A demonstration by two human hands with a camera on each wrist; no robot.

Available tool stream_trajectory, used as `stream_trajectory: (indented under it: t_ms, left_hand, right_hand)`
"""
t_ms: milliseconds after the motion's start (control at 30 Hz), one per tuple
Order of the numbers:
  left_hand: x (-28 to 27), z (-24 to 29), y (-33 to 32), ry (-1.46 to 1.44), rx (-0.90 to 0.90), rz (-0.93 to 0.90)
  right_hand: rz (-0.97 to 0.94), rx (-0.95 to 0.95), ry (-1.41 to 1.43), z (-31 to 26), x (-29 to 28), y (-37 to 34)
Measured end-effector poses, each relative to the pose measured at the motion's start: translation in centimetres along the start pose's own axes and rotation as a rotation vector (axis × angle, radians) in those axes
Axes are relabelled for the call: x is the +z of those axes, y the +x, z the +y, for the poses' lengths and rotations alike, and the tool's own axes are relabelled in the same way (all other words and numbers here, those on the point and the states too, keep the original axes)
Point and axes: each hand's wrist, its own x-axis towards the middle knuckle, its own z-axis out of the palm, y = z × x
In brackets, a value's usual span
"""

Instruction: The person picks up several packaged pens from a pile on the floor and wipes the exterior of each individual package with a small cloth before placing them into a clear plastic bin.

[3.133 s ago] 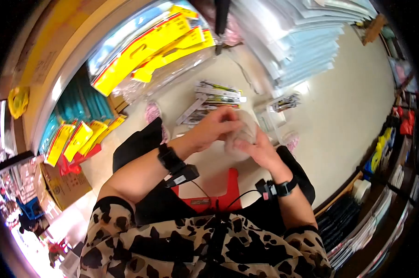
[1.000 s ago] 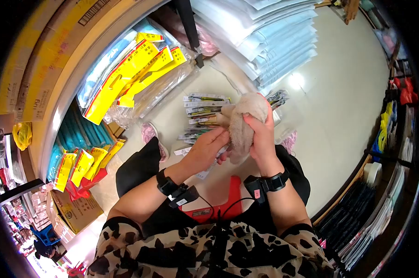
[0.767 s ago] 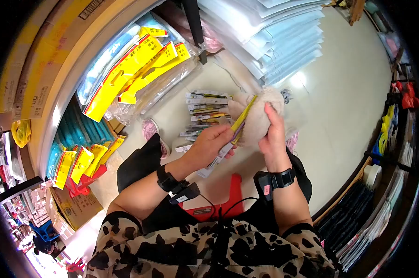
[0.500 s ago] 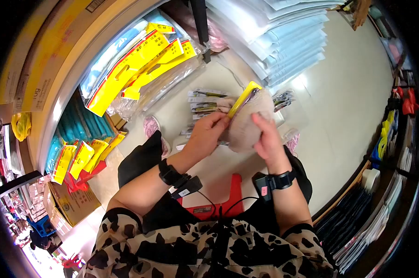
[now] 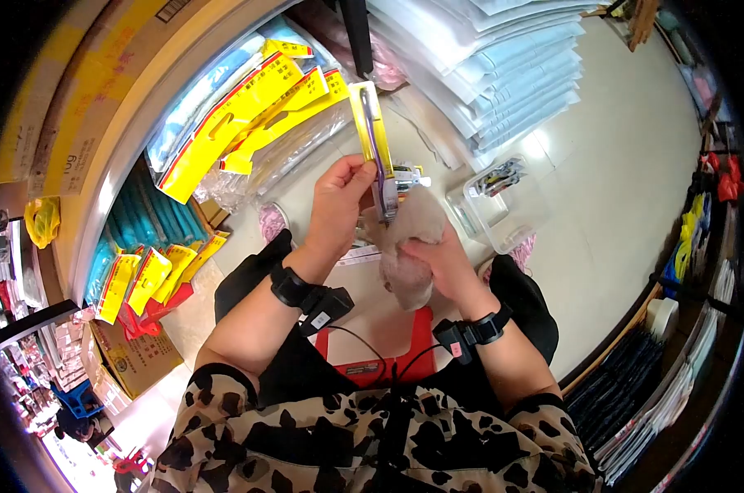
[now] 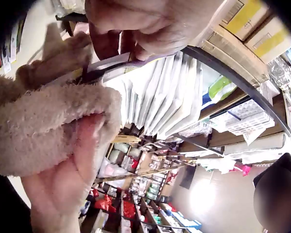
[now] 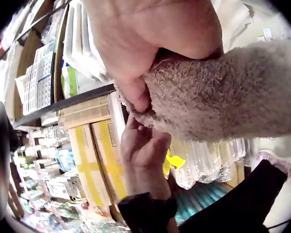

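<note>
My left hand [image 5: 337,209] pinches a slim pack [image 5: 369,123], yellow-edged with a purple, brush-like item inside, between thumb and fingers; the pack points away from me. Its lower end meets a fuzzy beige cloth [image 5: 421,215], which my right hand [image 5: 450,267] grips, thumb over the folds. In the left wrist view the cloth [image 6: 43,128] wraps round part of the right hand [image 6: 63,189], below the left hand [image 6: 155,24]. The right wrist view has the right hand [image 7: 155,34] on the cloth [image 7: 223,92], with the left hand [image 7: 145,150] close to its edge.
Several slim packs lie partly hidden beyond the hands. A clear plastic bin [image 5: 503,226] with more packs [image 5: 502,176] stands at the right. White-blue bags [image 5: 512,82] hang at the top, yellow-labelled packages [image 5: 232,119] at the left. A red stool [image 5: 417,333] is below.
The pack has gone from a slant against the cloth to nearly straight ahead, further left, with my left hand. The cloth has come lower and left, and my right fingers have closed on it.
</note>
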Motion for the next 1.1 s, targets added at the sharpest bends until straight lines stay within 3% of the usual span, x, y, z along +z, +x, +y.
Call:
stream_trajectory:
  t_ms: [100,233,333,433,533,667,767,867,933,1033,1100]
  left_hand:
    - [-0.3,-0.4,-0.4,0.009,-0.069,-0.030]
    - [-0.6,-0.6,-0.2,-0.022,-0.145,-0.072]
    - [-0.1,-0.2,-0.3,0.507,0.320,0.067]
    - [0.2,1.4,-1.1,1.223,0.901,-0.111]
    - [0.9,0.4,-1.9,1.561,0.879,-0.368]
    - [0.0,0.4,-1.1,1.519,0.535,-0.586]
    - [-0.1,-0.3,-1.6,1.170,0.250,-0.594]
    - [0.7,-0.8,-2.2,0.879,0.011,-0.393]
    - [0.5,-2.0,-1.8,0.724,0.035,-0.341]
    - [1.1,-2.7,-2.1,0.632,0.054,-0.308]
    - [1.5,-3.0,-2.5,0.563,0.034,-0.292]
  right_hand:
    - [0.019,-0.048,0.209,-1.2,1.3,-0.2]
    - [0.048,-0.061,-0.109,-2.3,-0.3,0.5]
    - [-0.004,-0.103,-0.383,-4.6,-1.8,0.8]
    - [-0.075,-0.181,-0.627,-5.6,-2.3,0.4]
    - [-0.124,-0.275,-0.750,-5.7,-2.3,-0.3]
    - [0.048,-0.243,-0.565,-6.0,-3.0,-0.2]
    - [0.223,-0.231,-0.212,-6.1,-4.3,0.9]
    - [0.272,-0.214,0.180,-6.9,-4.6,1.2]
    - [0.242,-0.180,0.292,-7.1,-5.0,1.1]
    - [0.263,-0.207,0.066,-4.8,-2.5,0.8]
    - [0.242,-0.226,0.217,-3.8,-1.3,0.8]
